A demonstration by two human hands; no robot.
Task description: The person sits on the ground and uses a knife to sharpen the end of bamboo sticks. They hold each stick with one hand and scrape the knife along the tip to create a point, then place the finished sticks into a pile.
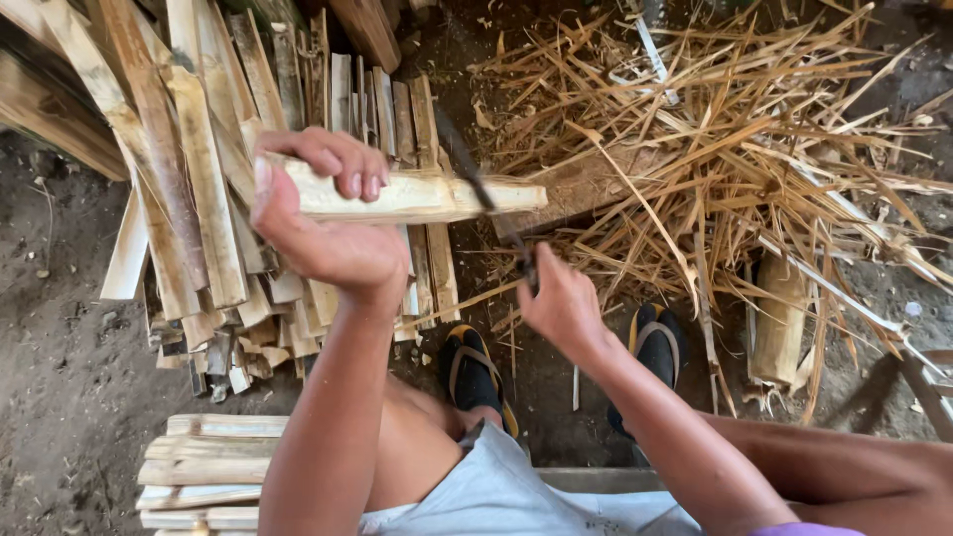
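At the centre of the head view, a pale split bamboo piece (417,197) is held roughly level above the ground, its free end pointing to the person's right. The left hand (323,213) is closed around the near end of this piece: the fingers (342,164) wrap over the top face and the thumb runs along the end nearest the stack. The grip is a full clasp on the bamboo piece.

A dark knife blade (475,184) lies across the piece close to its free end, set at a slant and touching the upper edge of the wood. The right hand (561,303) is clenched around the knife handle just below and to the right of the piece; the handle itself is mostly hidden inside the fist.

Behind and below the left hand lies a stack of bamboo slats (208,189), packed side by side and fanning toward the upper left. To the right, a heap of thin bamboo shavings (725,149) covers the dirt floor (60,377). A short bamboo section (779,318) lies among the shavings at the lower right.

Below the hands, both feet wear dark sandals (476,372) with yellow-edged straps. A second, smaller pile of flat slats (204,471) sits at the lower left, beside the person's left knee.
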